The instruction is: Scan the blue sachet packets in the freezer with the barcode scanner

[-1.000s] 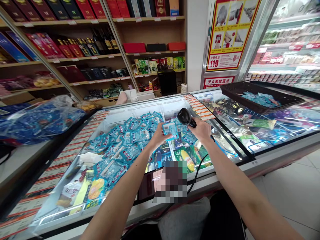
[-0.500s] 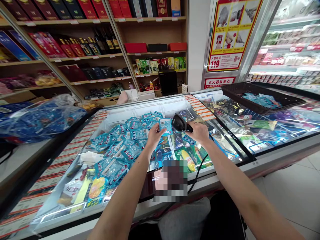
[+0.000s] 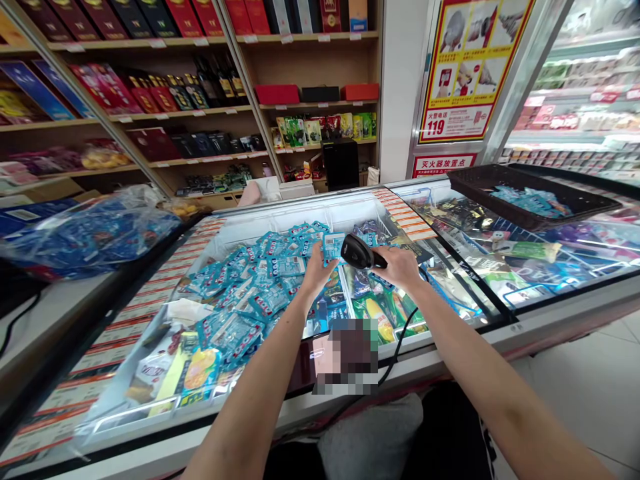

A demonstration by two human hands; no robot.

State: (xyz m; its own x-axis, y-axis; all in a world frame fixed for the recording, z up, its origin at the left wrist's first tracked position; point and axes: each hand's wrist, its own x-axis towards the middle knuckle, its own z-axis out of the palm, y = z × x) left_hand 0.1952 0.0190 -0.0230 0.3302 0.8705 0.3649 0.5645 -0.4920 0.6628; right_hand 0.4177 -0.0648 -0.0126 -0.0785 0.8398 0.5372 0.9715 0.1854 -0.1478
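Near the middle of the view, my left hand [image 3: 319, 270] grips a small blue packet [image 3: 333, 245] by its left side, fingers closed. My right hand [image 3: 399, 267] is wrapped round the handle of a black handheld scanner [image 3: 357, 252], whose head points left and partly covers the packet's right edge. Many similar blue packets [image 3: 250, 280] lie in a loose heap in the glass-topped freezer, left of and beneath my hands. From the scanner's handle a black cable [image 3: 403, 333] runs down over the freezer's front edge.
A device with a blurred screen [image 3: 325, 360] rests on the front edge. A dark tray [image 3: 480, 193] with blue packets stands at the right, a plastic-wrapped bundle [image 3: 100, 233] at the left. Shelves [image 3: 200, 113] with boxes and bottles rise behind.
The scanner's head now overlaps the packet's right edge, where it was beside it before. The whole scene has shifted slightly to the right in view.
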